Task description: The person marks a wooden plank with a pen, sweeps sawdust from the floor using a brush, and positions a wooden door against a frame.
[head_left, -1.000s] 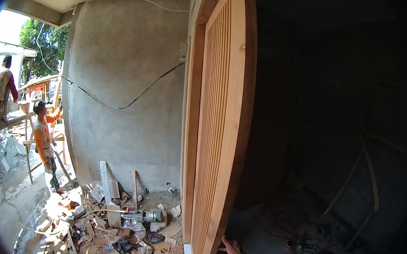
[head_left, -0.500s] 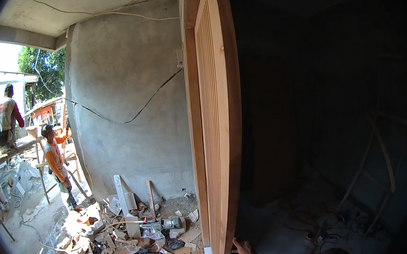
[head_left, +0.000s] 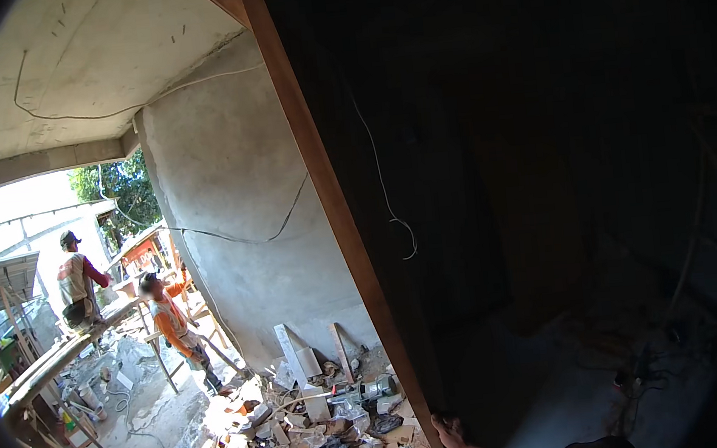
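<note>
HOLD: right hand (head_left: 450,434) fingers wrap low edge of wooden door panel (head_left: 321,185), standing upright, tilted | LEFT: not visible | RISK: single low grip lets panel tip toward rubble pile (head_left: 325,432)

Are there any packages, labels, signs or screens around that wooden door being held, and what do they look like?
None can be made out. The rubble pile beside the wooden door holds boards, tile scraps and a grey power tool; anything printed there is too small to tell.
</note>
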